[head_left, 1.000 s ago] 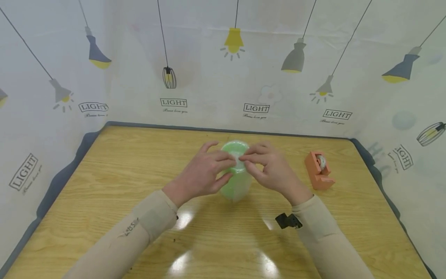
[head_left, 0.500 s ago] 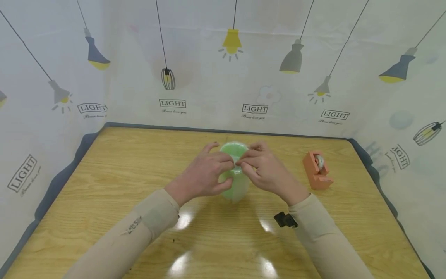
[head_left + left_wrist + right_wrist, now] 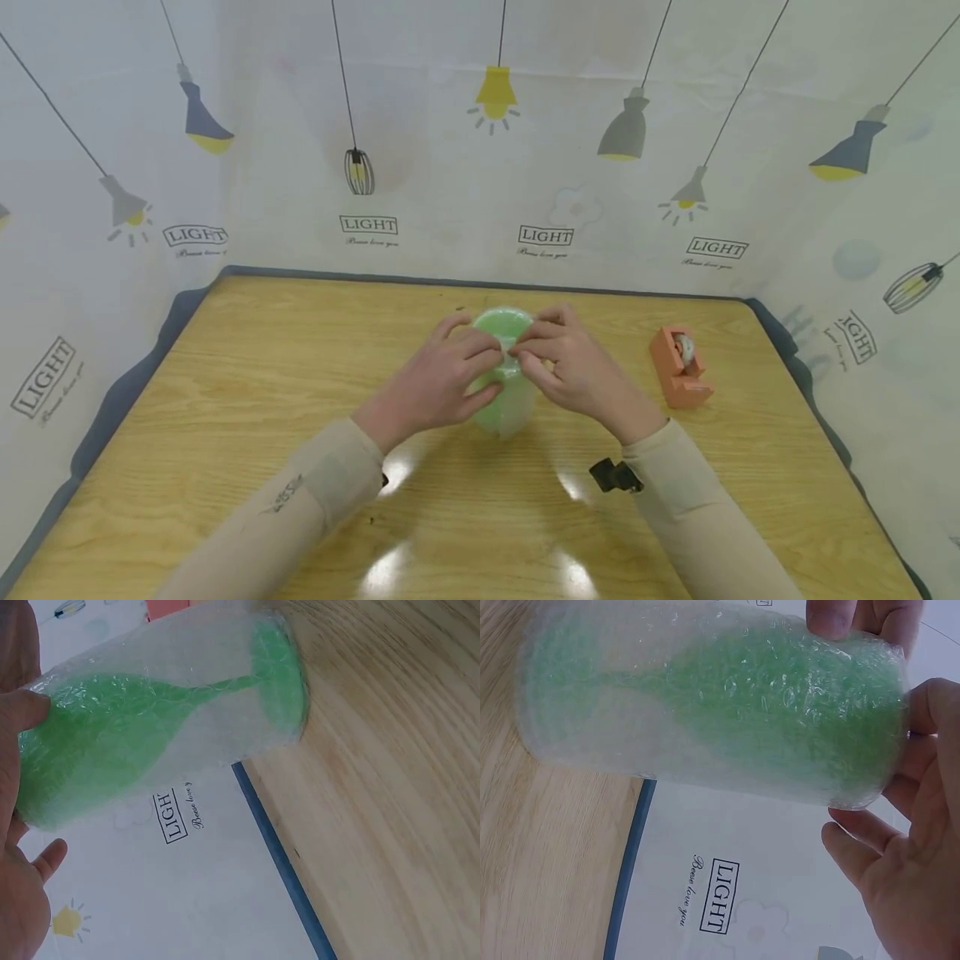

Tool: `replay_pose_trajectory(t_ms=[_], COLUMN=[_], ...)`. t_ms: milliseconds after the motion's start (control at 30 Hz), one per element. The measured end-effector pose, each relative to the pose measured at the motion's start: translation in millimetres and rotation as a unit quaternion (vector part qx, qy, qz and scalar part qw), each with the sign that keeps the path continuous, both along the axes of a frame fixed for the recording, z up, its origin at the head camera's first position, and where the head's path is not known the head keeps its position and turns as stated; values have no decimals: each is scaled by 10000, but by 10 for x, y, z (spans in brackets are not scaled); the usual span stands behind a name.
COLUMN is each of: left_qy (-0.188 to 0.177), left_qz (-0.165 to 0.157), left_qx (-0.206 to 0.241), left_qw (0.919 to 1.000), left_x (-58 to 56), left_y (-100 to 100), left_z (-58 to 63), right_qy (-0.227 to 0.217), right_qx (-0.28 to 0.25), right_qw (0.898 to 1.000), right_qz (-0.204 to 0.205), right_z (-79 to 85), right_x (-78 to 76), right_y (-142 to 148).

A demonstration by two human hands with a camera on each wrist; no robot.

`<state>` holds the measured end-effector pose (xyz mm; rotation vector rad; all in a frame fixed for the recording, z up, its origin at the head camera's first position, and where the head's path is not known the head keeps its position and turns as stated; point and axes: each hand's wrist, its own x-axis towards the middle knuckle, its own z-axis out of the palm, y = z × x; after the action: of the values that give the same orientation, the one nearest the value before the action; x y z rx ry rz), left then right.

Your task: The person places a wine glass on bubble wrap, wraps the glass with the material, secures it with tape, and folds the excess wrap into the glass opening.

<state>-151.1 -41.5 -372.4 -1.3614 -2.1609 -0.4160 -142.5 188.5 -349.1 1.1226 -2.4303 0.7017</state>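
Note:
A green stemmed goblet [image 3: 131,724] stands upright on the table, wrapped in clear bubble wrap [image 3: 780,667]. In the head view its round mouth faces up between both hands. My left hand [image 3: 438,375] pinches the wrap at the near rim, the thumb lower against the side. From the other side, my right hand [image 3: 573,371] pinches the same rim area with thumb and fingers, the two hands' fingertips nearly meeting. A whitish bit shows between them in the head view; whether it is tape or a fold of wrap I cannot tell.
An orange tape dispenser [image 3: 671,375] with a roll of clear tape [image 3: 683,348] stands right of the hands. The wooden table [image 3: 247,367] ends at a dark blue edge along a white cloth backdrop [image 3: 435,108] printed with lamps. A small black camera [image 3: 617,475] sits at the right sleeve.
The right hand's fingertips have moved slightly down and left, closer to the near rim. The left hand keeps almost the same place. The head view has drifted a little.

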Motion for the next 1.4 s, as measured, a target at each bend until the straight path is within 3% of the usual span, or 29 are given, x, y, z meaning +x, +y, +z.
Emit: replay_pose_trajectory(t_ms=[200, 367, 600, 1033, 1167, 1400], left_qy=[71, 11, -186, -535, -543, -336], left_qz=[-173, -198, -191, 99, 48, -106], left_qx=[379, 224, 137, -341, -200, 321], left_qw=[9991, 9996, 9995, 9979, 9983, 9989], left_x=[9, 3, 2, 6, 6, 14], left_y=[20, 32, 38, 48, 54, 52], left_z=[6, 14, 26, 116, 110, 49], right_qy=[78, 123, 249, 205, 233, 466], right_qx=[-124, -109, 467, 970, 779, -7], right_qw=[9999, 9998, 9986, 9950, 9966, 9989], right_qz=[34, 74, 98, 103, 111, 85], right_z=[-4, -2, 60, 122, 102, -33], right_x=[4, 11, 4, 11, 7, -4], right_y=[27, 48, 49, 15, 23, 61])
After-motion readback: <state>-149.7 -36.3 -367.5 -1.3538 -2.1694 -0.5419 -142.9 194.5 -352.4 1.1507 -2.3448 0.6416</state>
